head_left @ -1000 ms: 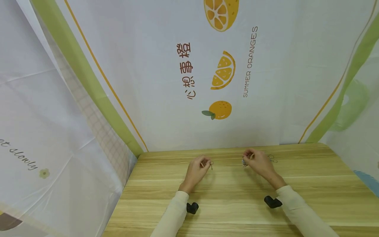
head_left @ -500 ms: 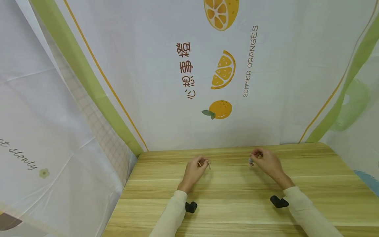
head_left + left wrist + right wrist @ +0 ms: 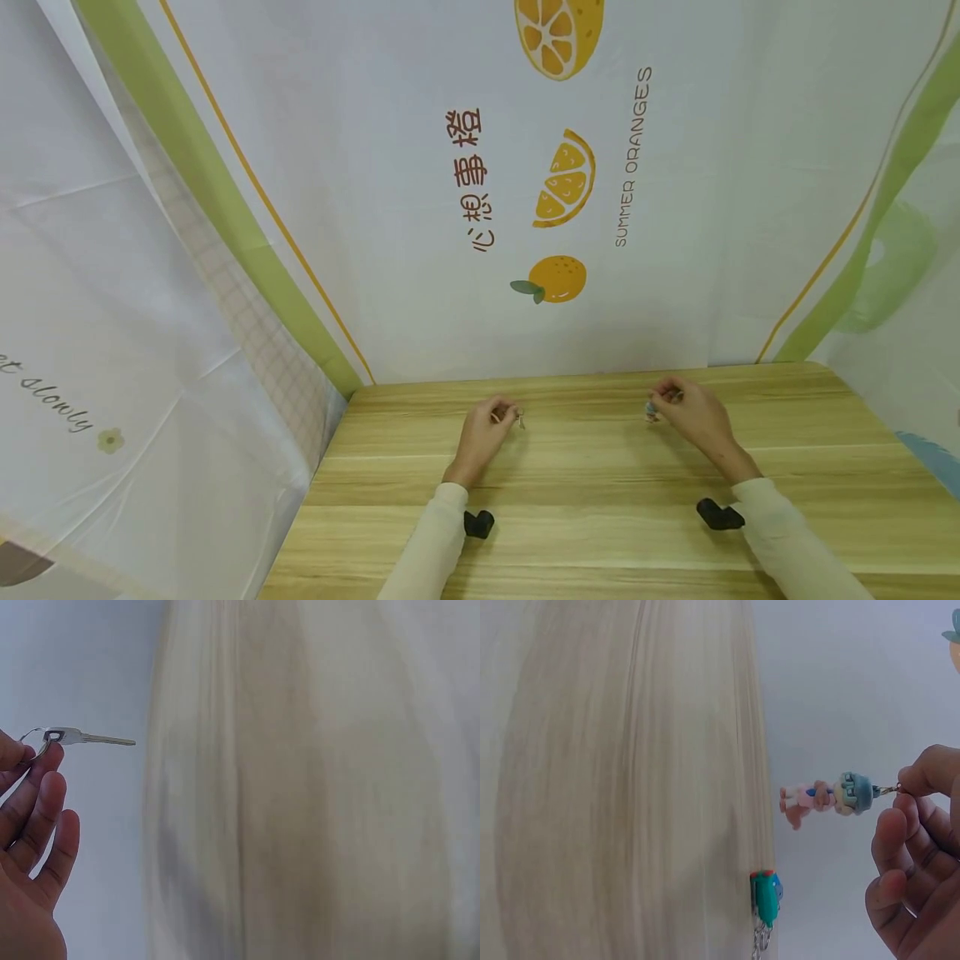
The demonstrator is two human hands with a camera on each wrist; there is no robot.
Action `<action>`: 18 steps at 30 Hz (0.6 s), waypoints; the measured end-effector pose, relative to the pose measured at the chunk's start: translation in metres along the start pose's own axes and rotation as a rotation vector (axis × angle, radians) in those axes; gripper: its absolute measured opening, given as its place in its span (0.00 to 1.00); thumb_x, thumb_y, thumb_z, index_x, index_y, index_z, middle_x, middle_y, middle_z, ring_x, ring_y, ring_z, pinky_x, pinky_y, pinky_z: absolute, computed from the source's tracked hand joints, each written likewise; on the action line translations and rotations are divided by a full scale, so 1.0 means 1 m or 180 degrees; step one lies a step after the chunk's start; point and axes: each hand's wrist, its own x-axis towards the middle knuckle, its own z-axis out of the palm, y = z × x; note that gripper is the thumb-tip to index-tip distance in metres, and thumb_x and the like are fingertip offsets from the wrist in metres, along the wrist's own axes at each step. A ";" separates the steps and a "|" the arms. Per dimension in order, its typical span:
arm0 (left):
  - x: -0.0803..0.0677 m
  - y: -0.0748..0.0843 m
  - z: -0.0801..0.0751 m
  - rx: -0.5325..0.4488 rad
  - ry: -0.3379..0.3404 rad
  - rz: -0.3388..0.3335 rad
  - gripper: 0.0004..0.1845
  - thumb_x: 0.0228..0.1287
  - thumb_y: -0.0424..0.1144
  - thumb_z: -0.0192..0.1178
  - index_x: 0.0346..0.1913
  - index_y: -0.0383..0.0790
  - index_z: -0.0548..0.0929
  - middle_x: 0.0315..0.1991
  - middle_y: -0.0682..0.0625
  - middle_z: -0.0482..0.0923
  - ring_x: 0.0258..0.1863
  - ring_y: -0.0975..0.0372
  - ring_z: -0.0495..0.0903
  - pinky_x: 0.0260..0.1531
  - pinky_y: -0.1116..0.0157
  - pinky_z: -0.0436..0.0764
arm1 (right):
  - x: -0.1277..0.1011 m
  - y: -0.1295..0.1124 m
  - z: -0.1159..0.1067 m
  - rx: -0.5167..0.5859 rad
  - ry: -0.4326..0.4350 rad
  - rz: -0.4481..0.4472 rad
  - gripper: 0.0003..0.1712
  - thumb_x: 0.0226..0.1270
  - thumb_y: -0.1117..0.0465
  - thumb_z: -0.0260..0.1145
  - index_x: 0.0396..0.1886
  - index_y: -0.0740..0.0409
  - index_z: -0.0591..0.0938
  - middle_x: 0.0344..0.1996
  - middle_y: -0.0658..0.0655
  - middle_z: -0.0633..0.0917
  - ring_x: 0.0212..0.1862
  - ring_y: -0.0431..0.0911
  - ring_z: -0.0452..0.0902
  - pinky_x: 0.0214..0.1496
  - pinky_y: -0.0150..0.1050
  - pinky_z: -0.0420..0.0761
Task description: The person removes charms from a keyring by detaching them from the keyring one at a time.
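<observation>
Both hands have drifted apart along the far edge of the bench point(image 3: 570, 483), the left hand point(image 3: 480, 433) sliding outward to its own side and the right hand point(image 3: 693, 417) outward to its side, so the gap between them is wider than a second ago. Left hand pinches a ring between thumb and forefinger, and a silver key point(image 3: 90, 738) juts straight out beyond its fingertips, other fingers relaxed below. Right hand pinches a fine chain at its fingertips, and a little figure charm point(image 3: 829, 798) in a teal hat dangles just past them. Another teal charm on a chain point(image 3: 766, 900) lies on the bench below that hand, near the backdrop point(image 3: 420, 208). Judging by the grips, doing this well means keeping both pinches light but firm, holding the ring steady, and bringing the pieces level so nothing swings. Camera view has barely shifted; only the hands differ.
</observation>
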 end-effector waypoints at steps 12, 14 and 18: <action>-0.005 -0.017 -0.006 -0.0235 0.0017 -0.0303 0.08 0.79 0.38 0.62 0.48 0.39 0.90 0.40 0.48 0.89 0.36 0.66 0.80 0.35 0.71 0.80 | -0.008 0.021 -0.002 -0.0059 0.0086 -0.0008 0.13 0.75 0.57 0.69 0.44 0.64 0.86 0.37 0.61 0.90 0.36 0.51 0.87 0.28 0.33 0.77; -0.006 -0.018 -0.007 -0.0264 0.0026 -0.0334 0.08 0.79 0.38 0.63 0.48 0.38 0.90 0.40 0.47 0.90 0.35 0.65 0.81 0.34 0.71 0.80 | -0.009 0.024 -0.003 -0.0055 0.0075 0.0045 0.15 0.76 0.56 0.67 0.46 0.65 0.87 0.38 0.61 0.90 0.36 0.50 0.87 0.28 0.32 0.77; -0.007 -0.023 -0.009 -0.0239 0.0054 -0.0373 0.09 0.78 0.37 0.63 0.48 0.35 0.89 0.39 0.45 0.90 0.34 0.65 0.81 0.33 0.71 0.80 | -0.010 0.030 -0.006 -0.0071 0.0069 0.0159 0.16 0.76 0.55 0.66 0.48 0.65 0.87 0.39 0.61 0.90 0.36 0.47 0.85 0.29 0.34 0.77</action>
